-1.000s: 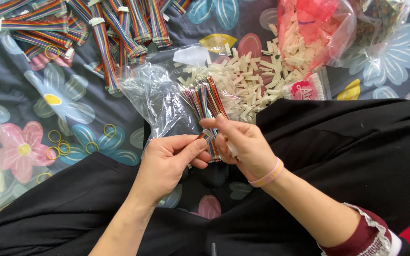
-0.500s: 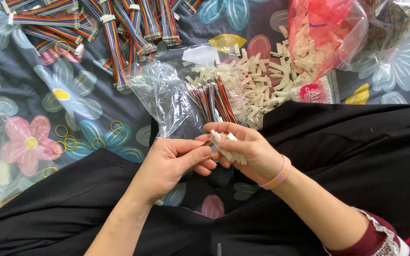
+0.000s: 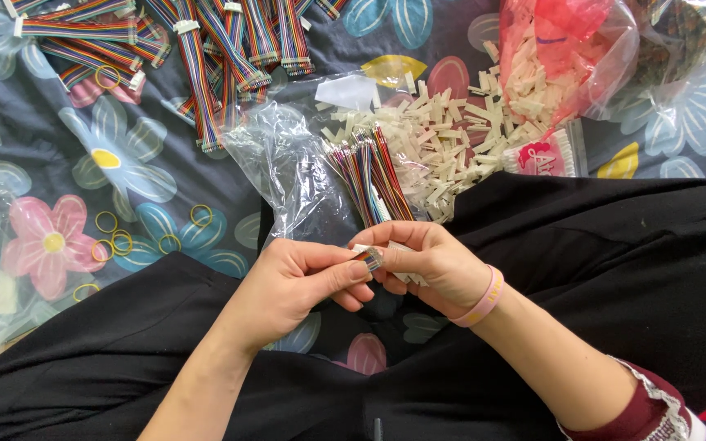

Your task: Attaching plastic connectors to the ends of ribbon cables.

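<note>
Your left hand [image 3: 300, 278] and right hand [image 3: 431, 261] pinch a small cream plastic connector [image 3: 377, 257] onto one multicoloured wire ribbon above your lap, finished ribbons [image 3: 198, 49] heaped beyond, a large pile of loose connectors [image 3: 443, 147] remaining.

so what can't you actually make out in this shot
Head view only:
- The cream connector: mostly covered by the left hand and right hand.
- How the wire bundle ends: hidden behind the fingers.
- Contents of the red bag: blurred by glare, cut by the top edge.
</note>
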